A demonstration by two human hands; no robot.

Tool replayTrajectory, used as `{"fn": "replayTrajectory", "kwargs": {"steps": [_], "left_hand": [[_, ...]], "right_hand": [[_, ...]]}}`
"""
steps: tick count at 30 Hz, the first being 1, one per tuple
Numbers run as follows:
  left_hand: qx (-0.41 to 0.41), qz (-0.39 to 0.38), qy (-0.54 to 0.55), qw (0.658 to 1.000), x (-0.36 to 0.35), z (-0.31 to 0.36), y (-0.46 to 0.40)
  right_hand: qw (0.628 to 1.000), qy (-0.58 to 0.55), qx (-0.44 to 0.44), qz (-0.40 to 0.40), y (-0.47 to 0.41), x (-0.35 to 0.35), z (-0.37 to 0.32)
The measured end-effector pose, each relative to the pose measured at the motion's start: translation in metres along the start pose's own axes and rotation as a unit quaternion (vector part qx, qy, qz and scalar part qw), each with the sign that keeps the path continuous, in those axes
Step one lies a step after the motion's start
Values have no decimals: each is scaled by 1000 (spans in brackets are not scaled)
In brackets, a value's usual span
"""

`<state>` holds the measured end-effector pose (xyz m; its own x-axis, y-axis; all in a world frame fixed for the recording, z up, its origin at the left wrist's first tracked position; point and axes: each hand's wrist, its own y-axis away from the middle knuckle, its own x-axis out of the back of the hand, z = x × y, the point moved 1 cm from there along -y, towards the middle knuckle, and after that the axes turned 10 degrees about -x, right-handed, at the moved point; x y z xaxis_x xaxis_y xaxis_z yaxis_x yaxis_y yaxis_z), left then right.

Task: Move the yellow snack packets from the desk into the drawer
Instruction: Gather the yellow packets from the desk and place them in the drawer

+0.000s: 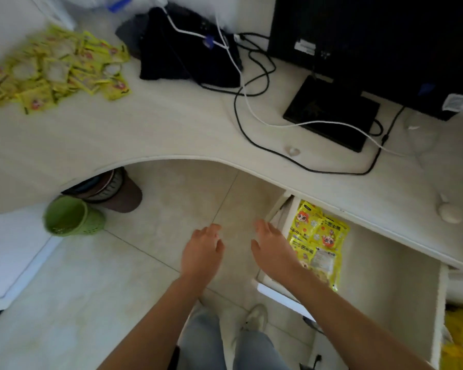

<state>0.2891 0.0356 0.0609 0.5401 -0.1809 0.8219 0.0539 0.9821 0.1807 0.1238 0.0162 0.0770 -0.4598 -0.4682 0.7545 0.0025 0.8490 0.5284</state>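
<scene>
A heap of several yellow snack packets (56, 68) lies on the far left of the white desk (171, 129). The drawer (385, 263) under the desk's right side stands pulled out, and a few yellow packets (320, 236) lie at its left end. My left hand (202, 252) hovers over the floor with fingers apart and nothing in it. My right hand (274, 249) is beside the drawer's left wall, also open and holding nothing.
A black bag (187, 54), black and white cables (251, 102), a flat black device (332, 113) and a dark monitor (372, 36) sit on the desk. A green bin (70, 217) and a brown stool (118, 193) stand on the tiled floor under the desk's edge.
</scene>
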Motion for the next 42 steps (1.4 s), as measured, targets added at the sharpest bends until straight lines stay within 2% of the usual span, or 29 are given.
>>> {"fn": "replayTrajectory", "kwargs": {"steps": [4,11,21,30,36,42], "left_hand": [[43,23,4,999,39,-51,14],[88,61,-9,994,109,-145,21],[125,120,-38,984,191,-245,-19],[145,150,-41,977,248,-291,-108],[200,138,-28,970,272,-304,-166],[218,111,-36,969,288,-323,-216]], "right_hand": [[998,56,26,-20,-3,-20,-70],[994,82,69,-31,-24,-59,-183],[987,91,131,-30,-81,-81,-305],[974,111,194,-27,-172,-60,-392],[963,141,222,-61,-238,-30,-441],[960,157,220,-68,-295,-6,-477]]}}
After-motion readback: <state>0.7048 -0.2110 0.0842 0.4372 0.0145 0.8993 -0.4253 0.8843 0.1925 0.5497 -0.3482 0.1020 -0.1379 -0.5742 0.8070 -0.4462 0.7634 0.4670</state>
